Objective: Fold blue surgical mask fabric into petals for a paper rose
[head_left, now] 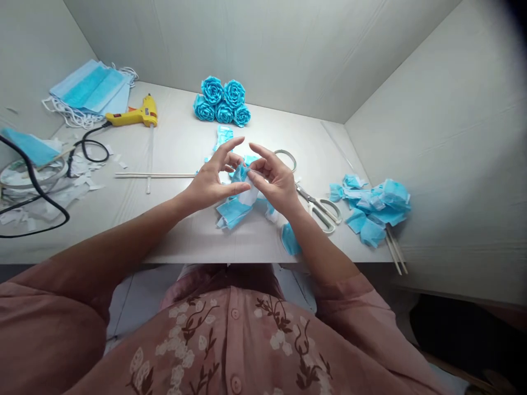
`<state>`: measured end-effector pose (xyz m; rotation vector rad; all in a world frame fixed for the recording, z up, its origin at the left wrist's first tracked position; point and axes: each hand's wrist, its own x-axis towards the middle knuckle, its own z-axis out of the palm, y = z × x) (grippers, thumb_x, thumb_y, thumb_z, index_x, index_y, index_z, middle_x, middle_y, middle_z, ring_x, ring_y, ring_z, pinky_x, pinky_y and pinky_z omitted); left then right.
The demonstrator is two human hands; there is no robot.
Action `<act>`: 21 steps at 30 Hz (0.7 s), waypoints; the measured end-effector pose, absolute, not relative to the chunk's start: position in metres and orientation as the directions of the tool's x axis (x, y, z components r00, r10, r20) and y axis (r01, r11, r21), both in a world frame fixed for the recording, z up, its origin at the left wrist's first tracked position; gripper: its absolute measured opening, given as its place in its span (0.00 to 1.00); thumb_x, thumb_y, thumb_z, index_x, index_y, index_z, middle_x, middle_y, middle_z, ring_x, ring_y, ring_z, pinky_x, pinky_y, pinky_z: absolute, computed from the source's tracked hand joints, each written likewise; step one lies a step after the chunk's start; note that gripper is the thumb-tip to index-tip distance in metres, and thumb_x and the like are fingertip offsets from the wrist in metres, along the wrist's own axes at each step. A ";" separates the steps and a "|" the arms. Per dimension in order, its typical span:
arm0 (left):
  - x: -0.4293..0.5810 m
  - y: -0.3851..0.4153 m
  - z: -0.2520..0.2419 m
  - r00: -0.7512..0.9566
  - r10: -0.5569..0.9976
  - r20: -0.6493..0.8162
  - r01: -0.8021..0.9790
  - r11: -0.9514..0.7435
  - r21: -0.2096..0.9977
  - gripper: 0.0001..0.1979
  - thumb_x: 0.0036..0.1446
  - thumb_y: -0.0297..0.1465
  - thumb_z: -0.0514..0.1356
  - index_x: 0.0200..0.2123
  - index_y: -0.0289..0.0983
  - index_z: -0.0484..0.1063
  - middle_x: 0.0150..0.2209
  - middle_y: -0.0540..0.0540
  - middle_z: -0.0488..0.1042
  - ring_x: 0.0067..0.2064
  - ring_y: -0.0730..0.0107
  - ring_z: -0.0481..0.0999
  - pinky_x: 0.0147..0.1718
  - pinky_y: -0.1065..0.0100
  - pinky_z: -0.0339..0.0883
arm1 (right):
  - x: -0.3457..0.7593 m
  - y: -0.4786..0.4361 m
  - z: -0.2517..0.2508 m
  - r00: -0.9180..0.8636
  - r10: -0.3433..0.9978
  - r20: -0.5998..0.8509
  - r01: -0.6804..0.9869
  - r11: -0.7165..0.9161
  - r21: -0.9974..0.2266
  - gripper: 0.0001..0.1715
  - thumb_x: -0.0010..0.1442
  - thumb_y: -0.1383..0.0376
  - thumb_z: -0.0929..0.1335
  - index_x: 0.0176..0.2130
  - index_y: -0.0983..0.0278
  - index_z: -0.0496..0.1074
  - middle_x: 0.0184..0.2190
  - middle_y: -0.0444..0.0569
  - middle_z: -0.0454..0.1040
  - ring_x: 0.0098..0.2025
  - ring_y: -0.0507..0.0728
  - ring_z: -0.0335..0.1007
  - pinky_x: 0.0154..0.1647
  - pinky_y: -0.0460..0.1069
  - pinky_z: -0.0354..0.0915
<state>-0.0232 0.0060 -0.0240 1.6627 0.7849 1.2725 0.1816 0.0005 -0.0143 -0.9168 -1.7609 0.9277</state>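
Note:
Between my two hands is a small piece of blue and white mask fabric (249, 193). My right hand (276, 180) pinches its top edge between thumb and fingers, the index finger raised. My left hand (214, 174) has its thumb and index finger spread, while its curled fingers hold the same piece from the left. Under the hands lie more cut blue fabric pieces (233, 213), partly hidden. Just right of my right hand rest the scissors (319, 208), with a roll of tape (287, 157) behind them.
Several blue fabric roses (224, 101) are stacked at the back. On the left are face masks (93, 88), a yellow glue gun (138, 114) with its cord, and paper scraps (82, 170). Thin sticks (156, 175) lie left of my hands. A fabric pile (374, 203) sits at right.

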 end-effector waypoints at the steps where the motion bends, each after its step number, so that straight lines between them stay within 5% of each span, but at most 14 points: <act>1: -0.023 0.005 -0.023 0.272 0.874 0.404 -0.021 -0.414 0.910 0.43 0.47 0.36 0.78 0.66 0.44 0.70 0.43 0.47 0.79 0.48 0.61 0.78 0.51 0.62 0.73 | 0.182 0.000 -0.014 -0.305 0.877 0.371 0.193 0.438 -0.878 0.36 0.66 0.53 0.72 0.69 0.57 0.69 0.42 0.49 0.79 0.45 0.57 0.75 0.53 0.55 0.76; 7: -0.025 0.004 -0.014 0.217 0.924 0.316 -0.123 -0.295 0.947 0.32 0.52 0.28 0.69 0.62 0.38 0.73 0.35 0.48 0.76 0.35 0.69 0.75 0.35 0.68 0.69 | 0.183 0.003 -0.015 -0.323 0.883 0.341 0.194 0.415 -0.889 0.37 0.66 0.49 0.71 0.69 0.57 0.68 0.42 0.50 0.78 0.43 0.57 0.73 0.47 0.54 0.76; 14: -0.027 0.006 -0.009 0.158 0.945 0.287 -0.151 -0.264 0.953 0.27 0.53 0.28 0.70 0.58 0.39 0.75 0.31 0.50 0.75 0.32 0.69 0.73 0.31 0.68 0.67 | 0.188 0.007 -0.016 -0.313 0.893 0.324 0.175 0.389 -0.904 0.37 0.66 0.46 0.70 0.67 0.57 0.70 0.41 0.49 0.78 0.39 0.56 0.72 0.41 0.52 0.73; 21: -0.024 0.000 -0.007 0.212 0.916 0.340 -0.099 -0.326 0.940 0.29 0.54 0.30 0.71 0.60 0.40 0.75 0.30 0.51 0.75 0.31 0.70 0.75 0.30 0.69 0.68 | 0.186 0.003 -0.008 -0.337 0.874 0.350 0.164 0.421 -0.892 0.38 0.68 0.41 0.69 0.67 0.57 0.70 0.46 0.50 0.80 0.48 0.59 0.76 0.52 0.55 0.75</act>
